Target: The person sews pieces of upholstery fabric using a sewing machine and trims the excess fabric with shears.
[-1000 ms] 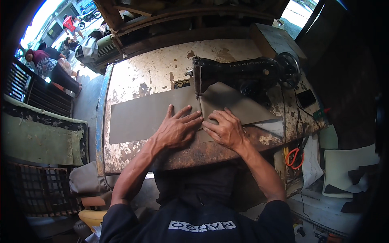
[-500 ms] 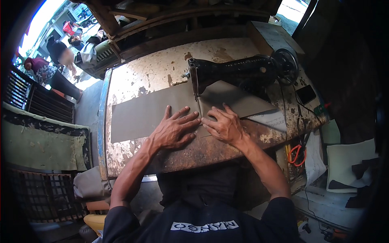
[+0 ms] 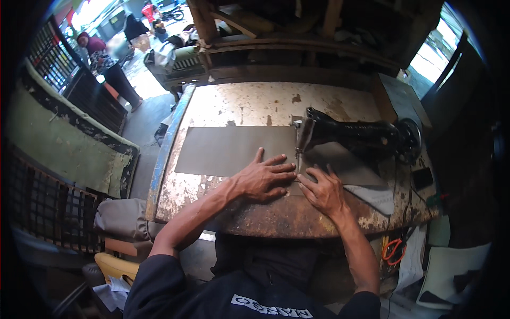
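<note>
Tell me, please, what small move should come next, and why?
Perhaps ease the grey-brown sheet slightly forward: the left hand and right hand rest on it, and the fold between them leads to the needle end of the sewing machine.

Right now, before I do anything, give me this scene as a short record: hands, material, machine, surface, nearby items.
Left hand: left hand flat on the material, fingers spread
Right hand: right hand on the material, fingers bent; grip unclear
Material: grey-brown sheet, a seam or crease line between its left and right parts
Machine: black sewing machine, needle end above that line
Surface: worn table, paint chipped
Nearby: pale paper showing beside the sheet's right part
</note>
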Demonstrator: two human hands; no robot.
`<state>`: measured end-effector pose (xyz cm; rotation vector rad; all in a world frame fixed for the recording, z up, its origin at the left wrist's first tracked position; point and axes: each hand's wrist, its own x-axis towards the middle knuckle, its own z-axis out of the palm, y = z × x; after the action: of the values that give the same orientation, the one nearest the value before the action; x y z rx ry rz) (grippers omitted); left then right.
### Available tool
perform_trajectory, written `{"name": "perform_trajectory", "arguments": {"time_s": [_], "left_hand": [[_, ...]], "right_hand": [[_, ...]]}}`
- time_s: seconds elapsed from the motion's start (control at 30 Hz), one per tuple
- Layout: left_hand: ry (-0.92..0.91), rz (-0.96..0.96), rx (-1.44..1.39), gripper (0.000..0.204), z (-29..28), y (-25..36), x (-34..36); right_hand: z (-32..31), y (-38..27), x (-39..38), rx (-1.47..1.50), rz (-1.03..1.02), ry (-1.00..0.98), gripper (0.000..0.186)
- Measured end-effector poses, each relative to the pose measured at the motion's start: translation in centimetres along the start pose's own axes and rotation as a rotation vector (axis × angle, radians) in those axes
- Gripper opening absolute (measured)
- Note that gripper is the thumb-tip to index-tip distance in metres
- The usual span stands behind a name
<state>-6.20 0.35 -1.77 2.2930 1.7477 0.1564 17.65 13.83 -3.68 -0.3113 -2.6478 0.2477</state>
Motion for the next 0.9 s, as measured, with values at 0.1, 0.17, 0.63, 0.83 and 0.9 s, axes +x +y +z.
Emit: {"name": "perform_trajectory", "arguments": {"time_s": [0.1, 0.17, 0.63, 0.83, 0.9], "left_hand": [[-0.010, 0.046, 0.033, 0.064, 0.1, -0.1, -0.2], [0.005, 0.034, 0.051, 0.064, 0.6, -0.5, -0.9], [0.026, -0.008, 0.021, 0.060, -0.4, -0.5, 0.3], [0.042, -0.019, 0.027, 0.061, 0.1, -1.6, 0.2], [0.002, -0.023, 0.036, 0.061, -0.6, -1.7, 0.6]], "right_hand": [[-0.3, -0.2, 0.0, -0.020, 0.010, -0.004, 0.029], [-0.2, -0.5, 0.5, -0.009, -0.014, -0.018, 0.030], [0.1, 1.5, 0.6, 0.005, 0.000, -0.019, 0.035], [0.5, 1.4, 1.1, 0.068, 0.012, -0.007, 0.033], [0.4, 1.9, 1.6, 0.032, -0.018, 0.005, 0.033]]}}
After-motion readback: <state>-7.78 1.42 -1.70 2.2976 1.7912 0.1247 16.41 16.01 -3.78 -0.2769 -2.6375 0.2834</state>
